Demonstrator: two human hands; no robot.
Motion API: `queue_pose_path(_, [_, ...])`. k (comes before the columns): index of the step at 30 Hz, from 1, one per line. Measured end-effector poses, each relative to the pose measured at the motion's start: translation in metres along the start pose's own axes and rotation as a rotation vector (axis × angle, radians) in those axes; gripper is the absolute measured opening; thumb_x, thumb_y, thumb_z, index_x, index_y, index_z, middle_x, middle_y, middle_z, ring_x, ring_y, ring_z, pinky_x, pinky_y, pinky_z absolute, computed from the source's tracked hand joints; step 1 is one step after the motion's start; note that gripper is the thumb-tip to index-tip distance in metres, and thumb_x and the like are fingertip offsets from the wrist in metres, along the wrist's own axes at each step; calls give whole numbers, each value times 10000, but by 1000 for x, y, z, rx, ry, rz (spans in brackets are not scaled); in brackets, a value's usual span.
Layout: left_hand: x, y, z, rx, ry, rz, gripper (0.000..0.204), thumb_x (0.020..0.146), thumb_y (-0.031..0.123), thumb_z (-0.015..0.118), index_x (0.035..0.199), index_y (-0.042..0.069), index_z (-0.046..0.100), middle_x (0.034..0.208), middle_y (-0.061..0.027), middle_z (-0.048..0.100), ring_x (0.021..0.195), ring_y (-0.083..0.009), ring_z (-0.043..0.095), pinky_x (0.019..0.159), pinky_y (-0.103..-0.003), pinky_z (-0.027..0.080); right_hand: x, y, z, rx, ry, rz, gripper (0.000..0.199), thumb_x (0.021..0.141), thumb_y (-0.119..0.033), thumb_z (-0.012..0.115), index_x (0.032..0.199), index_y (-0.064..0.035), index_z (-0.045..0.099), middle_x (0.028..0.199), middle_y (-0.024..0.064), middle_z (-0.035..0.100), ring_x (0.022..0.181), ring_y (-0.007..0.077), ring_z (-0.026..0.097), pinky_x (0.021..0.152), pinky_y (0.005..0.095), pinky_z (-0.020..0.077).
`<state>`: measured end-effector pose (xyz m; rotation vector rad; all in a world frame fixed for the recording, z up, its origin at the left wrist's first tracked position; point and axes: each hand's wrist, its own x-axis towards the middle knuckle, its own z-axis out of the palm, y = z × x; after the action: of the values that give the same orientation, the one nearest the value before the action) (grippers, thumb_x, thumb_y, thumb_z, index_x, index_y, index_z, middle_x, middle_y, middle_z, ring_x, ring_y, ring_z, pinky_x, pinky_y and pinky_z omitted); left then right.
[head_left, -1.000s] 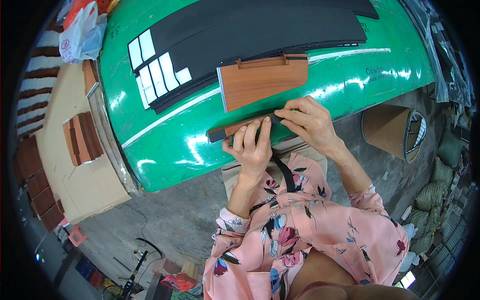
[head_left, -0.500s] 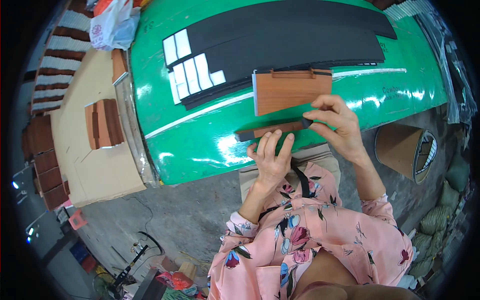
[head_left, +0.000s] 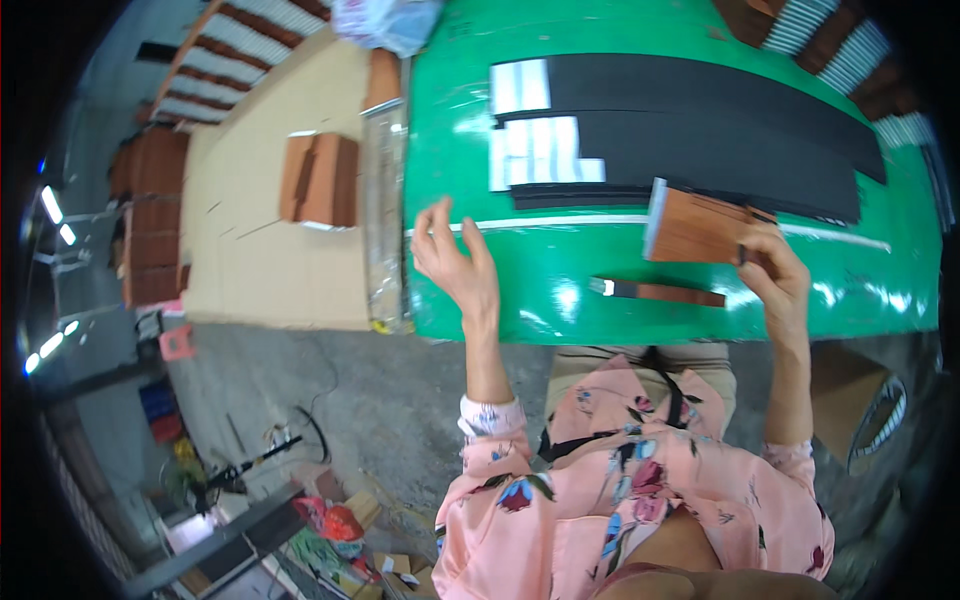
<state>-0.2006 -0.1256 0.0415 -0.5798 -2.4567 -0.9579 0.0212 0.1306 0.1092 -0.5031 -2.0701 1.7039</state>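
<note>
My left hand hovers over the left part of the green table, fingers apart and holding nothing. My right hand pinches a small black piece beside the near right corner of the brown wood-grain boards. These have a pale edge on their left. Between my hands, closer to me, lies a narrow brown strip with a black section and a shiny pale end at its left. Behind the boards are large black sheets, with several white rectangles at their left end.
The green table carries a long white line. To the left, cardboard bears a stack of brown pieces. A plastic bag sits at the far left corner, and a brown bin stands at the right.
My left hand has left the brown strip and moved left. The strip now lies on the table, with its left end shiny instead of dark. My right hand has moved away from it. The view has shifted.
</note>
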Motion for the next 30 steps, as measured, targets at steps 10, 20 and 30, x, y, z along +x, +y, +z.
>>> queue_pose_path(10, [141, -188, -72, 603, 151, -522, 473, 843, 350, 572, 1245, 107, 515, 1206, -155, 516, 1118, -342, 465, 868, -513, 388, -17, 8, -4, 51, 17, 42, 196, 798, -41, 662, 981, -4, 603, 969, 9, 500, 775, 64, 451, 660, 176, 378])
queue_pose_path(20, [148, -190, -68, 788, -341, -207, 627, 769, 491, 618, 1245, 100, 504, 1201, -101, 544, 1152, -299, 451, 889, -573, 342, -27, 2, 11, 120, -8, 82, 206, 791, -43, 676, 976, 7, 602, 971, 17, 507, 789, 70, 475, 673, 190, 403])
queue_pose_path(30, [73, -94, -75, 601, 94, 303, 579, 582, 331, 747, 1073, 95, 553, 1028, -113, 566, 1002, -285, 526, 815, -477, 395, -45, -3, 10, 71, 5, 56, 196, 790, -27, 651, 979, 2, 613, 968, 23, 512, 823, 79, 480, 707, 207, 409])
